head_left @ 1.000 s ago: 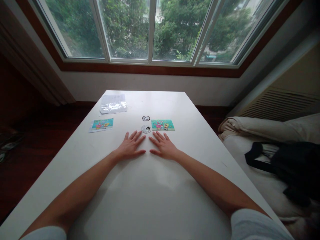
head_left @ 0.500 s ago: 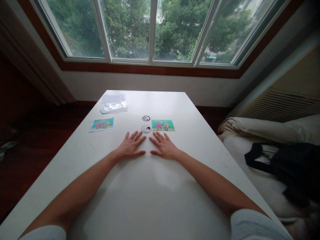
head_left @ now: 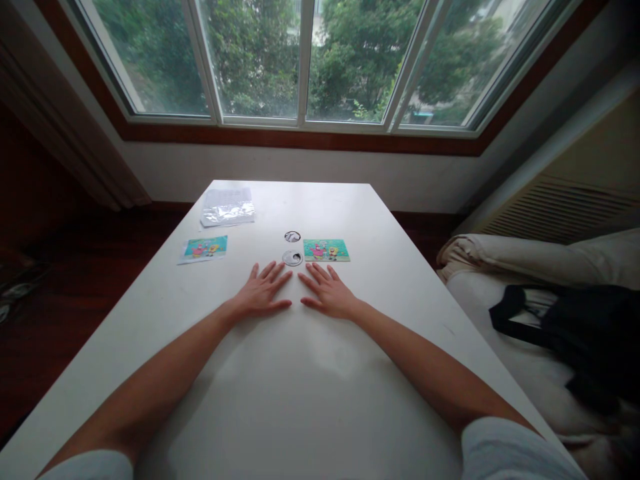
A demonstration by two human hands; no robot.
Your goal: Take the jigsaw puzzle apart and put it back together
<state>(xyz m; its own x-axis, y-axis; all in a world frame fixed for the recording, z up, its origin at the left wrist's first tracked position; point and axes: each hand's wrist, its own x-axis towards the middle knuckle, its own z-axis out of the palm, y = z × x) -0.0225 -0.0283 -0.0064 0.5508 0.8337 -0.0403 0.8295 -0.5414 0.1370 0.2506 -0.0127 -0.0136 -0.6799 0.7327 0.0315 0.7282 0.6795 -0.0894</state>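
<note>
Hands (head_left: 261, 291) lie spread beside the nearer disc (head_left: 289, 259); left beyond it, a bag (head_left: 228, 207) (contents unclear) near the worktop edge (head_left: 169, 243).

1 camera on the person's head looks forward and down from 6 o'clock. The left hand (head_left: 261, 290) and right hand (head_left: 327, 293) are near; the sliding window (head_left: 302, 73) at 12 o'clock is farther.

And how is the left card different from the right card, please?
The left card looks paler, with a whitish margin at its left side; the right card has stronger colours.
The left card lies slightly turned; the right card lies nearly square to the far edge of the table.
The right card is just beyond the right hand; the left card is farther away from it.
Both show pink and yellow cartoon figures on turquoise.
</note>
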